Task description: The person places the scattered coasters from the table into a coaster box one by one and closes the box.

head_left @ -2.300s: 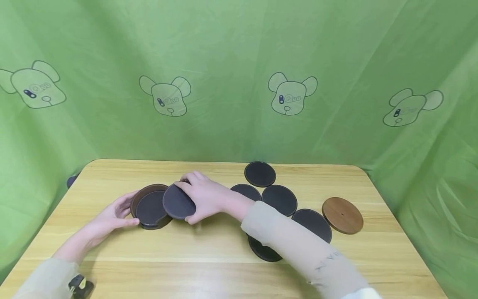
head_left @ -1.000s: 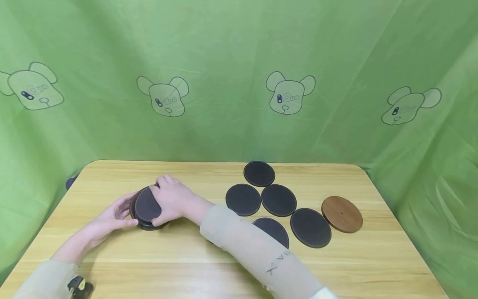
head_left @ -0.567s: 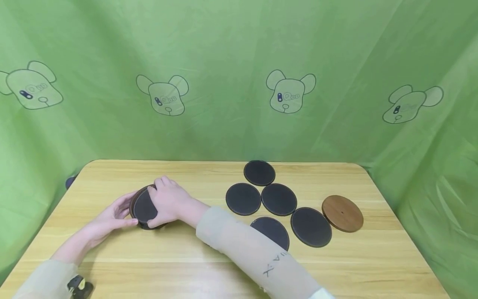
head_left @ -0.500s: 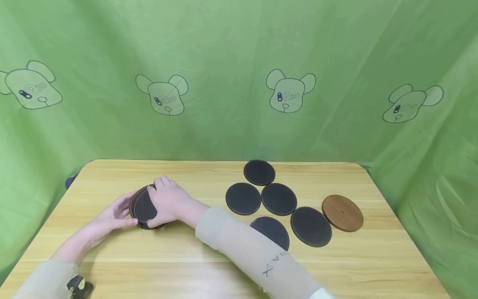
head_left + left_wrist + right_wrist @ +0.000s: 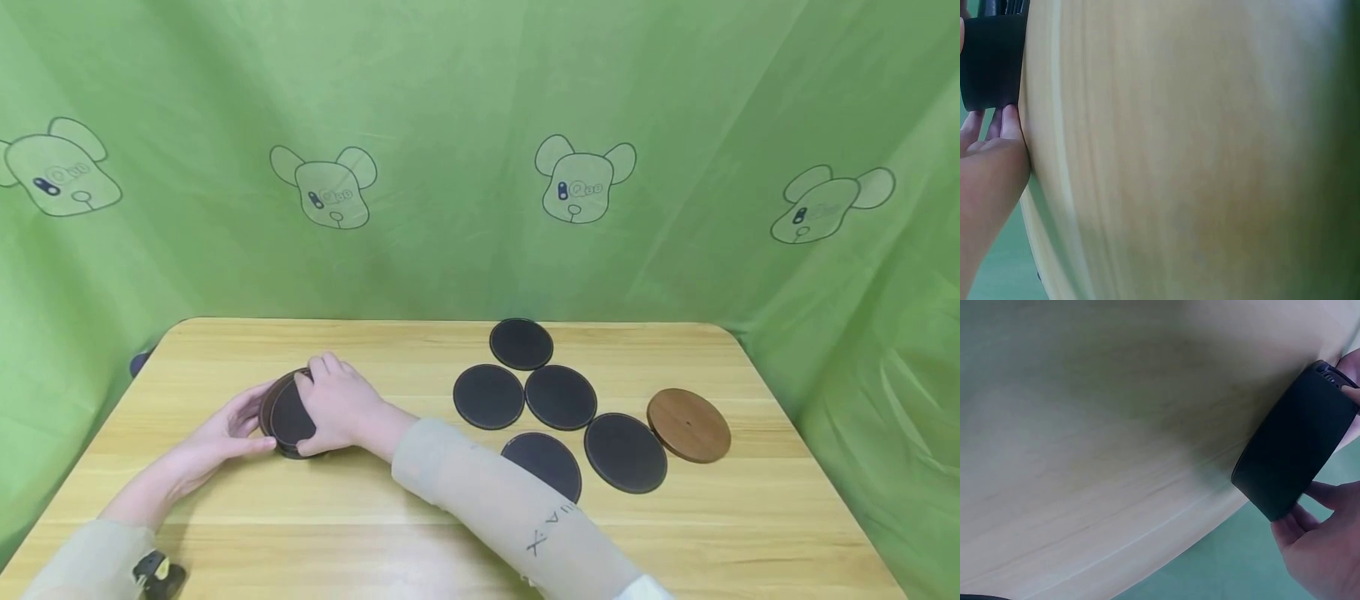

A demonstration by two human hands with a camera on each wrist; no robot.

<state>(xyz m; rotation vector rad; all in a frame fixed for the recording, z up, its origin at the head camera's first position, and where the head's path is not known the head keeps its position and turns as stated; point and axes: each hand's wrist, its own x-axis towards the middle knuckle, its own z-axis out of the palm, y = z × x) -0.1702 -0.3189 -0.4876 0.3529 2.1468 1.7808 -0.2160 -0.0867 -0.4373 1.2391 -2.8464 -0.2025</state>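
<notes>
At the table's left, my left hand grips the side of a round, dark coaster holder with brown inner walls. My right hand spans a black round coaster at the holder's mouth, its thumb at the near edge and fingers at the far edge. Most of the holder's opening is hidden under that hand and coaster. In the right wrist view the holder shows its smooth dark outer wall and a cut-out with stacked edges inside. Only part of the holder appears in the left wrist view.
Several black coasters lie flat right of centre, among them one at the back and one partly under the right sleeve. A brown wooden disc overlaps the edge of a black coaster. Green curtain surrounds the wooden table.
My right hand has carried the coaster left onto the holder and lowered it slightly there. Its sleeve has uncovered several coasters. My left hand has stayed on the holder.
</notes>
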